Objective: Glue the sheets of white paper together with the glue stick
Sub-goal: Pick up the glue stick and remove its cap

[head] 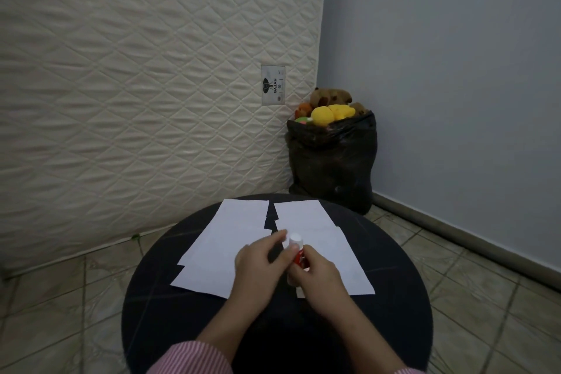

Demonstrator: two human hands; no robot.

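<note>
Several sheets of white paper lie on a round black table (158, 297): a left stack (226, 240) and a right stack (343, 255), with a dark gap between them at the far end. Above the papers, near the middle, I hold a glue stick (297, 247) with a red body and a white cap, tilted upright. My right hand (318, 276) grips its red body from below. My left hand (262, 264) has its thumb and fingers pinched on the white cap. Striped pink sleeves show at the bottom.
A quilted cream mattress (136, 85) leans upright behind the table. A black bag (332, 161) full of plush toys stands in the corner against the grey wall. Tiled floor surrounds the table.
</note>
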